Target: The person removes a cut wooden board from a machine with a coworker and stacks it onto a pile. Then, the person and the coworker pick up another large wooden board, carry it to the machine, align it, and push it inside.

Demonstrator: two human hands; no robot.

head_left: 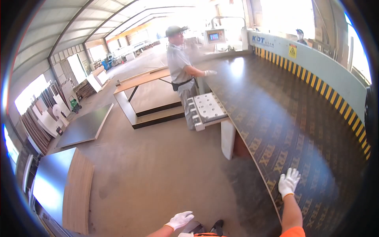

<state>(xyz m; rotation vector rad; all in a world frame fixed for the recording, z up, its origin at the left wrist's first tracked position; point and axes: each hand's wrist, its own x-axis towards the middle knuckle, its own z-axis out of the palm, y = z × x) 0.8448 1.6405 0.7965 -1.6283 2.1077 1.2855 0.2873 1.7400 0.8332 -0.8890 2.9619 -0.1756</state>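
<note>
A large dark film-faced panel [272, 130] with a repeated printed pattern lies flat along the machine on my right. My right hand [289, 183], in a white work glove, rests on its surface near the left edge, palm down and fingers spread. Away from the panel, my left hand [180, 220], gloved in the same white, hangs above the floor at the bottom of the view. Its fingers are stretched out and hold nothing. Across the panel's far left corner, a co-worker [183, 67] in a grey shirt holds a gloved hand [210, 73] by the edge.
The pale machine beam [316, 59] carries a black-and-yellow striped strip. A metal side table [207, 106] juts out left of the panel. Beyond it stands a wooden frame bench [146, 81]. Stacked panels [77, 193] and another dark sheet [87, 124] lie at left.
</note>
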